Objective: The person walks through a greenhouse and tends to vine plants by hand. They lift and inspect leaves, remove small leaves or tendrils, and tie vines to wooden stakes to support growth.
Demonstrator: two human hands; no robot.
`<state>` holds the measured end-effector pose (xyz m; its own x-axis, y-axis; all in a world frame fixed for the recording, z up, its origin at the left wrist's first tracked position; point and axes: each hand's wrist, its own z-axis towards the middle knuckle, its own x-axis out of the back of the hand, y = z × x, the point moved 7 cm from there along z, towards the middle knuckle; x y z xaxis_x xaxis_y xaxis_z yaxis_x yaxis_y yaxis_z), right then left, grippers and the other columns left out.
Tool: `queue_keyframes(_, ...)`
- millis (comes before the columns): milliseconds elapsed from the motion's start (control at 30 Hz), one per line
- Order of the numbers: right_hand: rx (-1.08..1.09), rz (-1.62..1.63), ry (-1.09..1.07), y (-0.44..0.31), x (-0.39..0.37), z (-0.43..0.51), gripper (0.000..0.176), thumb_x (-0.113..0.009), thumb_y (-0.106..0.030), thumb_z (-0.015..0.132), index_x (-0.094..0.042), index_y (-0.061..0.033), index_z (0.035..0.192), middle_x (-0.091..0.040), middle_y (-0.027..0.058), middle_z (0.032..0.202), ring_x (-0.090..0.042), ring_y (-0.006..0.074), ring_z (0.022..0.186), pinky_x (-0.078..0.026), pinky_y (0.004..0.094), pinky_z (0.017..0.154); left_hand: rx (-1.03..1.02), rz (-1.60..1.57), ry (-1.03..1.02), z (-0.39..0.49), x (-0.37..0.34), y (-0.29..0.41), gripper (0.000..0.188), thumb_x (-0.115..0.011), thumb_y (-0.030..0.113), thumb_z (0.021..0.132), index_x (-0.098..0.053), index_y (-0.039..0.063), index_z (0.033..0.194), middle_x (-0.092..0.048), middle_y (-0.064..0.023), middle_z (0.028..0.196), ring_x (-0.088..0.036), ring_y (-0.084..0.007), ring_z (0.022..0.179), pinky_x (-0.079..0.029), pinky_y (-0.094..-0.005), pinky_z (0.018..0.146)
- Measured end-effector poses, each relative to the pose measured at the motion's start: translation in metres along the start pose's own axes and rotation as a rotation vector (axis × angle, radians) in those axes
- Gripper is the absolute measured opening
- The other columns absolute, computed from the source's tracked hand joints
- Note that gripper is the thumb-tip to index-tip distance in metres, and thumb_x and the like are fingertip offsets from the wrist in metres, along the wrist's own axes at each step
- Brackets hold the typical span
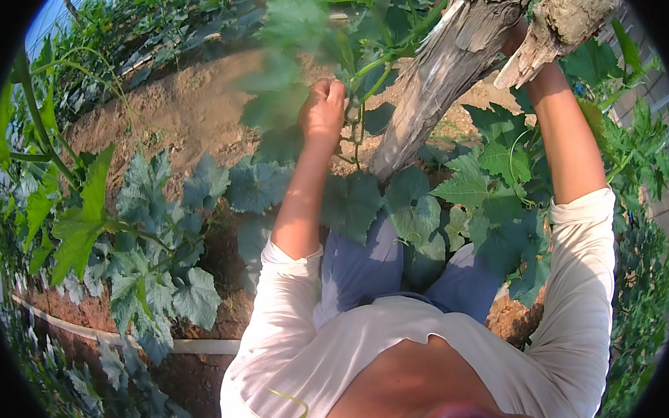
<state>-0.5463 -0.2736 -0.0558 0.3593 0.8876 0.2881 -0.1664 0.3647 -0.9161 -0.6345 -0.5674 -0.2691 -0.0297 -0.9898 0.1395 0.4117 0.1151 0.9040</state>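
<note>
My left hand (322,109) is raised beside a climbing vine's green stems (370,83), its fingers curled in. Whether anything is pinched between them cannot be seen. A weathered wooden post (447,75) with flaking bark leans up to the right of the vine. My right hand (513,38) reaches behind that post, and the wood hides most of it. Only part near the wrist and some fingertips at the post's far side show. Broad lobed leaves (293,50) hang blurred close to the camera, above and left of my left hand.
A broken wood stub (570,19) juts toward the camera above my right forearm. Large leaves (414,204) spread before my legs. More leafy plants (167,299) grow at the left, by a pale pipe (199,346) along the soil. Bare soil (190,103) runs between rows.
</note>
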Motion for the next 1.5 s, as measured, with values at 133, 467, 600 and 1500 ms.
queue_keyframes(133,0.004,-0.025,-0.044,-0.005,-0.013,0.007,0.02,-0.05,-0.014,0.107,-0.061,0.0004,0.115,-0.072,0.013,0.1,-0.072,0.0209,0.086,-0.057,0.031,0.07,0.301,-0.305,-0.209,-0.023,0.018,0.009,0.043,-0.06,0.043,0.102,-0.073,0.004,0.09,-0.068,-0.0078,0.076,-0.061,-0.015,0.069,-0.046,-0.0333,0.063)
queue_keyframes(467,0.037,-0.049,-0.116,-0.023,-0.044,0.017,0.021,-0.05,-0.018,0.108,-0.061,-0.0005,0.111,-0.072,0.0122,0.098,-0.072,0.019,0.082,-0.055,0.0292,0.067,-0.501,0.381,0.22,-0.036,0.019,0.107,0.024,-0.077,0.02,0.09,-0.071,0.013,0.112,-0.073,-0.0064,0.094,-0.071,-0.0304,0.078,-0.056,-0.0394,0.067)
queue_keyframes(600,0.057,-0.027,-0.078,-0.022,-0.043,0.015,0.022,-0.05,-0.02,0.108,-0.061,-0.0009,0.11,-0.071,0.0118,0.097,-0.071,0.0182,0.081,-0.054,0.0284,0.066,-0.489,0.549,0.236,-0.04,0.009,0.098,0.024,-0.077,0.024,0.088,-0.07,0.012,0.108,-0.071,-0.0067,0.093,-0.07,-0.0312,0.074,-0.055,-0.0416,0.063)
queue_keyframes(1500,0.134,-0.105,-0.001,-0.042,-0.126,-0.166,0.036,-0.058,-0.013,0.104,-0.054,0.001,0.138,-0.063,0.0185,0.128,-0.071,0.0262,0.108,-0.058,0.039,0.088,-0.467,0.482,0.087,-0.05,0.062,0.097,0.017,-0.074,0.02,0.092,-0.075,0.004,0.096,-0.068,-0.0175,0.082,-0.066,-0.0391,0.077,-0.049,-0.0462,0.065)
